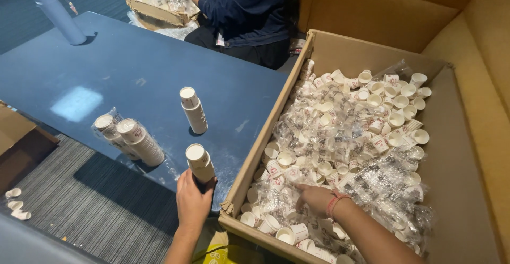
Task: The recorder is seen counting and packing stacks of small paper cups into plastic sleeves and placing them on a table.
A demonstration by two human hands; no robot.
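My left hand [192, 201] grips a short upside-down stack of small white paper cups [200, 162] at the near edge of the blue table [133, 73]. My right hand [314, 197], with a pink band at the wrist, reaches into a large cardboard box [249, 165] and touches loose cups and clear plastic wrap [340, 136] inside it. A second upright stack of cups [193, 110] stands on the table a little farther away. Two more stacks in clear plastic [130, 139] lie on their side at the table's left edge.
A pale blue bottle [56, 14] stands at the far left of the table. Another person in dark blue [244, 9] sits across, hands in a smaller cardboard box [159, 1]. A few cups [16, 203] lie on the grey carpet. Yellow seating [478, 30] surrounds the big box.
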